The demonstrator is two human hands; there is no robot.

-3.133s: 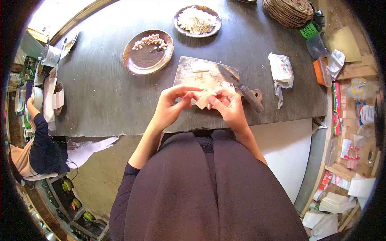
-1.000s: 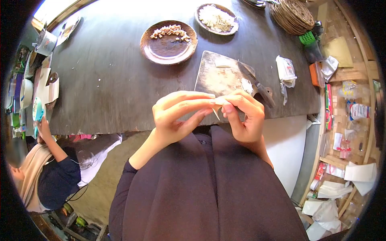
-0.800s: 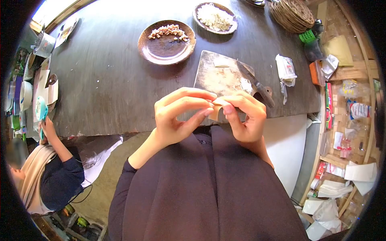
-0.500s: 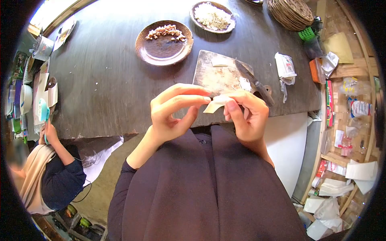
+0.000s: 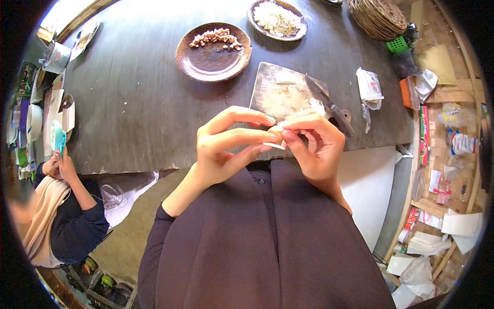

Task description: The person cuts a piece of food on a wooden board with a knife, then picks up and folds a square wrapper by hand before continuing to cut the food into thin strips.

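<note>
In the head view, a small pale, thin strip [image 5: 275, 146] is between my hands, just past the table's front edge. My left hand [image 5: 218, 138] pinches its left end between thumb and fingers. On the other side, the thumb and forefinger of my right hand [image 5: 315, 140] close on it too; the fingers hide much of it. Beyond them lies a worn wooden cutting board [image 5: 267, 98] bearing another pale piece [image 5: 284, 80]. A knife [image 5: 339, 117] rests across the board's right side, beside small white scraps [image 5: 318, 106].
A brown plate [image 5: 213, 72] carries small chopped pieces; behind it stands a plate of white shreds [image 5: 278, 21]. A white packet [image 5: 369, 86] and wicker basket [image 5: 378, 19] are to the right. At left, another person's hands [image 5: 63, 166] hold a light-blue object [image 5: 56, 135].
My left hand has moved right and now pinches the strip, which earlier hung from my right hand alone. The view has shifted slightly. The other person's second hand shows more.
</note>
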